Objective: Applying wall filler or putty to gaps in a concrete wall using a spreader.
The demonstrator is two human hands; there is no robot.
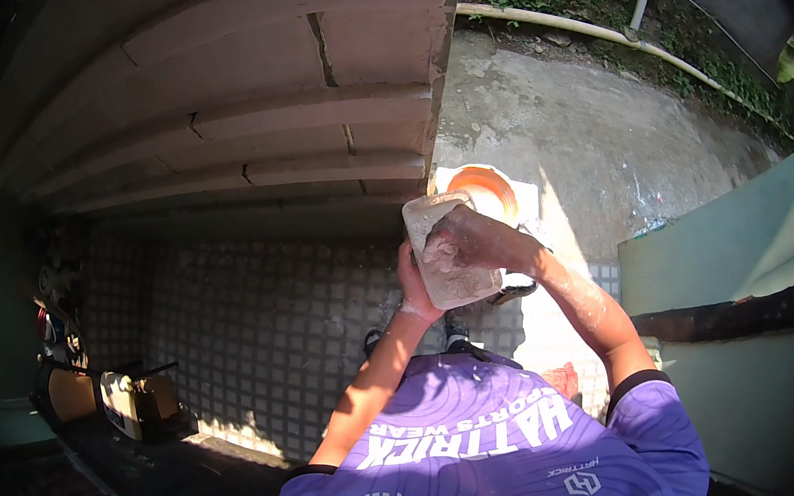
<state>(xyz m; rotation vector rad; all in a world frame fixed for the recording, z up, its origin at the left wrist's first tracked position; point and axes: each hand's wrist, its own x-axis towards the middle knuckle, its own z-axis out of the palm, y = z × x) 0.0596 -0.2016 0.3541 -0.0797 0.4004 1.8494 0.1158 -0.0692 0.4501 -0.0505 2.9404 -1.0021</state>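
Observation:
I hold a translucent plastic container (429, 213) smeared with whitish residue in front of my chest. My left hand (413, 292) grips it from the left side and underneath. My right hand (471, 241) is dusted white and presses over the container's front, fingers curled against it. Both forearms carry white smears. My foot in a dark sandal (456, 331) shows just below the container.
An orange round basin (486, 189) sits on a white sheet on the concrete ground beyond the container. A small-tiled floor (259, 322) lies to the left under stacked concrete slabs (301, 92). A pale pipe (588, 30) runs along greenery. A green wall (739, 238) stands right; a yellowish box (135, 400) sits left.

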